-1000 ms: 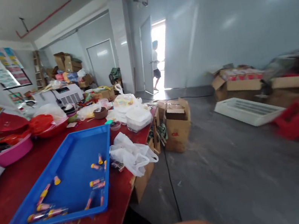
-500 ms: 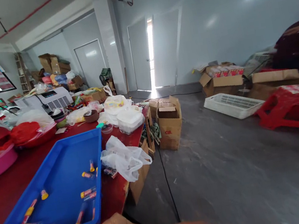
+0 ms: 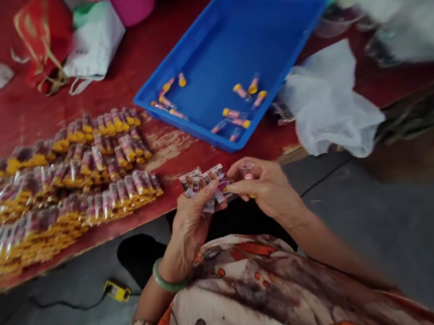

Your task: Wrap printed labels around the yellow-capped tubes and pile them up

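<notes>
My left hand [image 3: 192, 214] is closed on a few small printed packets [image 3: 193, 182], fanned out under the thumb. Close beside it, my right hand [image 3: 269, 190] is closed around a small clear tube [image 3: 247, 167], its fingertips meeting the packets; part of the tube is hidden by the fingers. Both hands are above my lap at the table's front edge. Just beyond them is a blue tray [image 3: 201, 70], where several clear tubes with yellow caps [image 3: 240, 91] lie scattered.
Stacked rows of yellow-capped tubes [image 3: 96, 160] cover the table's left front. A white plastic bag [image 3: 328, 105] hangs over the edge at right. Behind are a pink basin [image 3: 134, 1], a white bag [image 3: 94, 41] and a red bag [image 3: 40, 37]. A cable with a yellow block [image 3: 117, 291] lies on the floor.
My view has swung from the room down to my lap and the table. My left hand and its packets have come into view. My right hand now meets the left.
</notes>
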A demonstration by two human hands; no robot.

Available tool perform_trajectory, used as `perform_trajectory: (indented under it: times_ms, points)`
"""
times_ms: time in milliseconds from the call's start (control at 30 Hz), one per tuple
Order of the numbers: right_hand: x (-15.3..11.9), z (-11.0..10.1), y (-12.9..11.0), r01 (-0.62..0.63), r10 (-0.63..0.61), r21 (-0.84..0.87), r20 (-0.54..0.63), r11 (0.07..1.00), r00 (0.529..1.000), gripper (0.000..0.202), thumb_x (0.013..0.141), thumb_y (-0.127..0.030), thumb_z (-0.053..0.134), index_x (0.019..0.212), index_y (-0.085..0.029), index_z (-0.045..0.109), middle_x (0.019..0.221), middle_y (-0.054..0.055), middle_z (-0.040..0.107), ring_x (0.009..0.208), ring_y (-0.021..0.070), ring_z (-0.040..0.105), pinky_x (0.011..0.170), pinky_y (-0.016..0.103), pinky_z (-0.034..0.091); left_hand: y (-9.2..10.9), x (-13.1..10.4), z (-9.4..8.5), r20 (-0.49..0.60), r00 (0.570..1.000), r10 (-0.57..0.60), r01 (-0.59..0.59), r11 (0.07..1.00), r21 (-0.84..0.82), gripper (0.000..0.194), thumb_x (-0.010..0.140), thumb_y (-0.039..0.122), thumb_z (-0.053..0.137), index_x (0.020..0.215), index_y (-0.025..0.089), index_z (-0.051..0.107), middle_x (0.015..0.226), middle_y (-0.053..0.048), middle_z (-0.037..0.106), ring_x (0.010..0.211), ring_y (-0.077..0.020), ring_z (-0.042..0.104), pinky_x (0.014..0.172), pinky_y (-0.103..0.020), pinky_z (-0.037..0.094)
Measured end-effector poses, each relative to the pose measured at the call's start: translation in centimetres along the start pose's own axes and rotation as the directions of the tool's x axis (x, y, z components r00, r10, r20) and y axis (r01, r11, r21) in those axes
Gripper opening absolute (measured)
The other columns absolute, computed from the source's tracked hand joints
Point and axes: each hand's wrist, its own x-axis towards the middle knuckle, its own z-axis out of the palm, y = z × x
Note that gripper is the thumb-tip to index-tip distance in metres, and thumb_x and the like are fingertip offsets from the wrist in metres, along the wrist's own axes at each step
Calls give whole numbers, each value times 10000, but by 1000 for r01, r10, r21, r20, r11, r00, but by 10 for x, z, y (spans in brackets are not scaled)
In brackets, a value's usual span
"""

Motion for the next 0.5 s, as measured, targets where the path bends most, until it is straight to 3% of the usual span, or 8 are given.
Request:
perform_trajectory:
  times_ms: [167, 300, 400, 500]
  points:
    - [2, 17, 8, 12, -6, -83, 73, 996, 997, 234, 580, -219, 783, 746, -152, 633, 650, -31, 522, 470, 58, 411, 399, 189, 327, 0, -6, -18, -54, 998, 28, -31, 998, -52, 342, 571, 255, 846, 851, 116, 706, 796, -42, 693, 611, -119, 617, 499, -208, 503]
    - [8, 19, 8, 114, -66, -204, 227, 972, 972, 322, 732, -295, 714, 1031, -210, 632, 869, 9, 565, 630, 94, 509, 537, 220, 435, 9, -3, -34, -168, 981, 97, -121, 983, -135, 381, 527, 254, 868, 851, 132, 709, 781, -29, 700, 602, -117, 617, 502, -205, 490]
    - [3, 21, 5, 189, -52, -337, 378, 922, 924, 390, 839, -349, 592, 1221, -276, 562, 969, 21, 520, 714, 121, 539, 660, 276, 485, 15, -4, -49, -247, 957, 151, -195, 966, -167, 357, 532, 268, 865, 828, 145, 710, 758, -16, 695, 593, -116, 611, 511, -215, 494]
    - [-10, 32, 5, 405, -94, -495, 539, 769, 837, 427, 882, -368, 539, 1299, -279, 520, 1057, 50, 534, 905, 188, 574, 794, 318, 502, 18, -23, -61, -315, 924, 215, -291, 932, -215, 322, 556, 299, 851, 819, 160, 729, 773, -39, 705, 600, -130, 625, 549, -240, 516]
